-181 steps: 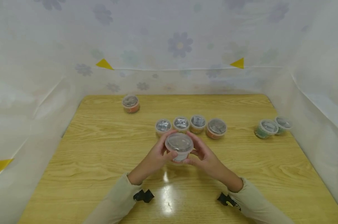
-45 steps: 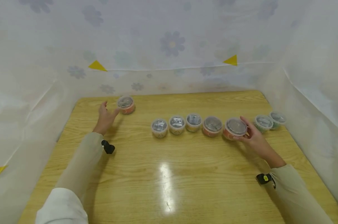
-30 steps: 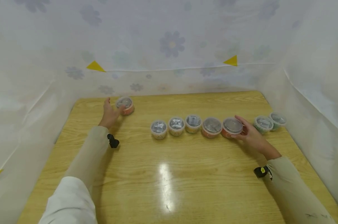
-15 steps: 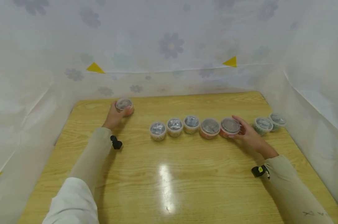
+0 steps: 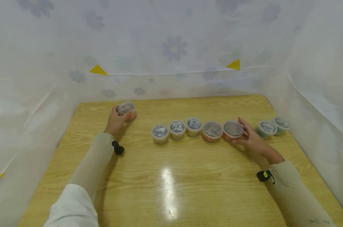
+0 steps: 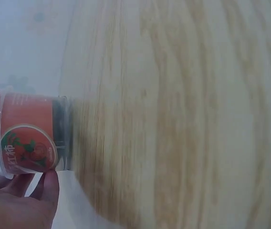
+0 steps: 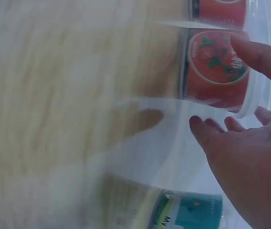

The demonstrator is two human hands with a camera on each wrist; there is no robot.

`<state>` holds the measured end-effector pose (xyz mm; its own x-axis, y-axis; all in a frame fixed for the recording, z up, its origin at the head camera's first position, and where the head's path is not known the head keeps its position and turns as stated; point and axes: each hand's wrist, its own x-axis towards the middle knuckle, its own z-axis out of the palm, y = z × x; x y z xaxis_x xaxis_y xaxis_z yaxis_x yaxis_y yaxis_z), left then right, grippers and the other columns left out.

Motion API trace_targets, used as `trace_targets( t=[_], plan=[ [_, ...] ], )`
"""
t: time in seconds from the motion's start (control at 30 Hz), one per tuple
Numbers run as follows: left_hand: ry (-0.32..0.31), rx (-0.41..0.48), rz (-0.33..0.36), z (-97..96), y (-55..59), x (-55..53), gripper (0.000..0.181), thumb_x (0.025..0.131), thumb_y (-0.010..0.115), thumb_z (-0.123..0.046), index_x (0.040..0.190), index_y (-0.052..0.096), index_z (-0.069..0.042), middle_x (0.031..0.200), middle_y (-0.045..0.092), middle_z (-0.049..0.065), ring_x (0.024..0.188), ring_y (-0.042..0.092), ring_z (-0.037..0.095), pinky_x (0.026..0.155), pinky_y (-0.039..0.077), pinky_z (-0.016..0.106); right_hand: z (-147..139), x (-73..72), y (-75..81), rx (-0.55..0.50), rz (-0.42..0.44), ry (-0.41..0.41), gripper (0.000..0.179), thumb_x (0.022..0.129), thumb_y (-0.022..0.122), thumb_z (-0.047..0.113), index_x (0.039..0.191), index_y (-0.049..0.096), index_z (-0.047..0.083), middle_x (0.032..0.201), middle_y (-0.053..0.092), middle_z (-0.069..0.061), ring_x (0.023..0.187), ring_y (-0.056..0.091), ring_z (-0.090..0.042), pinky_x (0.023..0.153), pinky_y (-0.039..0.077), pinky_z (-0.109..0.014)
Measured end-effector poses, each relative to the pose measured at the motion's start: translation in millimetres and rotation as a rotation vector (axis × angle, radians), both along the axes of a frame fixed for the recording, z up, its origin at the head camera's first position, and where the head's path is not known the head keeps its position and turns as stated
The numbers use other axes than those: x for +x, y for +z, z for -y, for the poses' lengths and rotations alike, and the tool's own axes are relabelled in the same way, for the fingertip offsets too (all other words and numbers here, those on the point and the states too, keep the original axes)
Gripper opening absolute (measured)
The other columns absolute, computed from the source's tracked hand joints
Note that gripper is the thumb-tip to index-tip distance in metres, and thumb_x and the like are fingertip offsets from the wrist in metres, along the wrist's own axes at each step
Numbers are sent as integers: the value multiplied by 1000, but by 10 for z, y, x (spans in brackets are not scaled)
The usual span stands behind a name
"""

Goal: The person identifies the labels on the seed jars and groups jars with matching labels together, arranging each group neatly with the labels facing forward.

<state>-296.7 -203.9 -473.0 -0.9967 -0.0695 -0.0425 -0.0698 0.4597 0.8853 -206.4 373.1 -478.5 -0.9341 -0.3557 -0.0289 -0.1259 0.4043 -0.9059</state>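
Note:
At the back left of the table, my left hand (image 5: 116,120) grips a lidded plastic tub (image 5: 126,110). The left wrist view shows this tub's red label (image 6: 28,133) with a round tomato picture, and the thumb and fingers on its wall. Toward the right, my right hand (image 5: 252,138) is beside another red-labelled tub (image 5: 233,129), fingers relaxed and spread around its near side. In the right wrist view its thumb (image 7: 259,57) overlaps the label, while the other fingers look apart from the tub. That tub stands against a similar red tub (image 5: 212,130).
Three smaller pale tubs (image 5: 177,129) continue the row to the left. Two green tubs (image 5: 266,127) stand at the right, just past my right hand. White flower-patterned sheeting (image 5: 174,47) encloses the wooden table (image 5: 143,183) at the back and sides.
The tub both hands held six seconds ago now stands at the row's right end, slid left against its neighbour. My right fingers have loosened from it. My left hand has taken hold of the back-left tub.

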Motion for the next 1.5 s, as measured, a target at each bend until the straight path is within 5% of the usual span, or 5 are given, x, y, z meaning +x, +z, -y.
trace_targets(
  t=[0.13,0.5,0.9,1.1,1.5],
  plan=[
    [-4,11,2,2,60,67,88,82,59,-57,146,21,-11,138,36,12,119,41,28,95,36,49,12,49,119,67,-62,21,103,81,70,1,149,-2,29,153,-9,-11,135,0,-44,100,15,-65],
    [-139,98,-71,-366,553,267,85,81,63,-54,146,23,-18,139,36,6,119,42,23,93,41,44,250,167,504,142,-205,50,96,83,70,6,149,4,27,153,0,-7,138,4,-32,104,15,-59],
    [-481,151,-126,-1155,1210,931,71,88,66,-25,145,25,-11,134,42,10,117,45,21,95,41,38,1052,402,834,-3,-318,176,73,90,58,0,149,16,15,150,20,-10,136,22,-27,103,31,-25],
    [-603,149,-136,-1424,1059,1218,74,84,70,-18,144,27,-11,133,41,9,113,48,22,91,45,35,1464,636,1094,-66,-343,281,72,88,59,-5,146,19,4,146,28,-15,129,33,-34,103,33,-34],
    [-751,230,-167,-1642,874,1503,76,82,71,-38,142,29,-15,131,47,2,114,50,17,97,40,36,1714,735,1030,-118,-272,367,82,84,65,-1,149,16,12,149,25,-10,132,33,-23,104,31,-41]
  ],
)
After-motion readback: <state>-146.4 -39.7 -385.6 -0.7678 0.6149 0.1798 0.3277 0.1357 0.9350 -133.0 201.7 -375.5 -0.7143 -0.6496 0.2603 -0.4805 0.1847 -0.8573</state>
